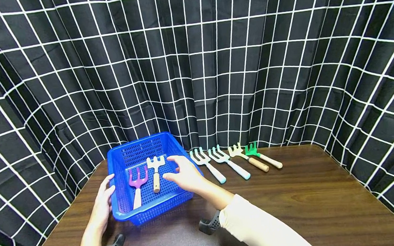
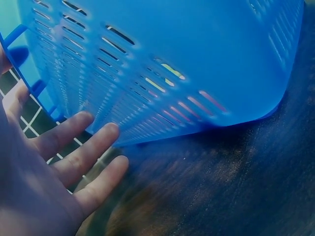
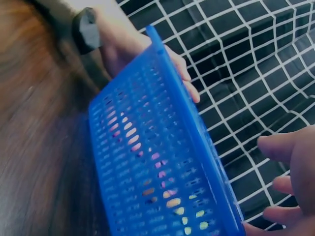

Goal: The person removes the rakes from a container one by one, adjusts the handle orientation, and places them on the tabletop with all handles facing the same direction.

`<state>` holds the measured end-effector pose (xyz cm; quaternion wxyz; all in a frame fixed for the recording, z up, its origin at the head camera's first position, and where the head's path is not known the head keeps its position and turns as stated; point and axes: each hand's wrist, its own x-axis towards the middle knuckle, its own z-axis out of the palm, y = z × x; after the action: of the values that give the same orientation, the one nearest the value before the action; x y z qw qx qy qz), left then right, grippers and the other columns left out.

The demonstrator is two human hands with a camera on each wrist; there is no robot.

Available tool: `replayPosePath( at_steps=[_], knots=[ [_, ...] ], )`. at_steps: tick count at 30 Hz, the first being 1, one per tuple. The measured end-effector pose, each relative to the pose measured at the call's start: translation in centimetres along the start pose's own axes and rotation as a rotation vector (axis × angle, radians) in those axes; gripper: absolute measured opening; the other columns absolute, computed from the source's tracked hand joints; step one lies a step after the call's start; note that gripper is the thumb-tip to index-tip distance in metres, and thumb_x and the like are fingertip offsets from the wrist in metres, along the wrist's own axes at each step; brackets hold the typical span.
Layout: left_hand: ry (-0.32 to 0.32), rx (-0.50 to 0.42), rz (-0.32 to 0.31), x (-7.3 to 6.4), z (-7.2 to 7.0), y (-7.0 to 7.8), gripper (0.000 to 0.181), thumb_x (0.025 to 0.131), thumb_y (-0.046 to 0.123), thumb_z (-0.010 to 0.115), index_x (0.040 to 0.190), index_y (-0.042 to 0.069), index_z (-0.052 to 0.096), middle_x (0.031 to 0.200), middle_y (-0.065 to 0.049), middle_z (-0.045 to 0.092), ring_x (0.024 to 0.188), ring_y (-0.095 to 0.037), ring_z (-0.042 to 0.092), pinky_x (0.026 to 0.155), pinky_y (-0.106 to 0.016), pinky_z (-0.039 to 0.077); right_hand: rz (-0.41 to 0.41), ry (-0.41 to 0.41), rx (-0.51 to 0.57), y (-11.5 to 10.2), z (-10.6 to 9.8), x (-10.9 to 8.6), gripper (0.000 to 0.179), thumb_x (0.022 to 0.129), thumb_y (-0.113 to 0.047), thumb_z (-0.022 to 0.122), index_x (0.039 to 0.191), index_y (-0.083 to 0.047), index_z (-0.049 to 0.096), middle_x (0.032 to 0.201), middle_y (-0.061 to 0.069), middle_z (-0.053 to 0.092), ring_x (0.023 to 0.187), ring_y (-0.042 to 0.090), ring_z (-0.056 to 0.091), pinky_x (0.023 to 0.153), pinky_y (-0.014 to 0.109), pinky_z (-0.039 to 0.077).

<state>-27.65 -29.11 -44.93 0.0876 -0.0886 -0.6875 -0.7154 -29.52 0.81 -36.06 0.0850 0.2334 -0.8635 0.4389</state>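
Observation:
A blue plastic basket [image 1: 148, 211] stands on the left of the table, with slotted walls. My left hand [image 1: 102, 205] holds its left rim; in the left wrist view several fingers [image 2: 91, 152] spread along the outer wall. Inside lie a pink hand fork [image 1: 138, 181] with a pale handle and a white hand fork [image 1: 156, 173] with a wooden handle. Over the basket's right side hovers my right hand [image 1: 186, 174], thumb and fingers apart, holding nothing. In the right wrist view that hand [image 3: 295, 172] is partly cut off by the frame edge.
Right of the basket, a row of hand forks lies on the wooden table [image 1: 296, 208]: two pale blue ones [image 1: 209, 167] [image 1: 230, 163], a cream one [image 1: 249, 157] with a wooden handle and a green one [image 1: 263, 156]. A black gridded curtain [image 1: 191, 61] surrounds the table.

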Motion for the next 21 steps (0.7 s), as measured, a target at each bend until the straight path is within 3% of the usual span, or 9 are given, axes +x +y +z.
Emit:
replayPosePath(
  at_steps=[5,12,17,21],
  knots=[
    [0.006,-0.011,0.017,0.0,0.1,0.0,0.043,0.107,0.024,0.034,0.148,0.013,0.022,0.107,0.005,0.065,0.086,-0.015,0.069,0.066,-0.032,0.056,0.059,-0.072,-0.019,-0.6,0.8,1.0,0.057,0.087,-0.029,0.071,0.137,-0.010,0.052,0.139,0.012,0.052,0.103,0.027,0.063,0.086,0.038,0.049],
    [-0.001,-0.023,0.030,-0.1,0.2,0.2,0.042,0.107,0.024,0.033,0.146,0.012,0.023,0.104,0.003,0.067,0.084,-0.016,0.069,0.065,-0.032,0.056,0.024,-0.152,-0.040,-0.6,1.8,2.3,0.054,0.088,-0.028,0.070,0.137,-0.012,0.054,0.140,0.010,0.052,0.099,0.020,0.062,0.087,0.034,0.047],
    [-0.002,-0.023,0.024,0.0,0.1,0.2,0.043,0.107,0.025,0.034,0.146,0.012,0.023,0.105,0.004,0.067,0.086,-0.017,0.069,0.067,-0.033,0.057,0.027,-0.224,-0.021,-0.4,2.5,3.1,0.057,0.088,-0.028,0.069,0.140,-0.013,0.051,0.143,0.009,0.049,0.125,0.024,0.051,0.102,0.036,0.039],
    [0.000,-0.029,0.010,0.0,0.1,0.2,0.043,0.107,0.025,0.035,0.146,0.014,0.023,0.105,0.004,0.067,0.087,-0.016,0.069,0.068,-0.033,0.057,0.061,-0.306,0.049,0.0,3.1,3.7,0.055,0.088,-0.022,0.068,0.140,-0.015,0.052,0.140,0.010,0.052,0.132,0.026,0.044,0.106,0.038,0.034]
  ],
)
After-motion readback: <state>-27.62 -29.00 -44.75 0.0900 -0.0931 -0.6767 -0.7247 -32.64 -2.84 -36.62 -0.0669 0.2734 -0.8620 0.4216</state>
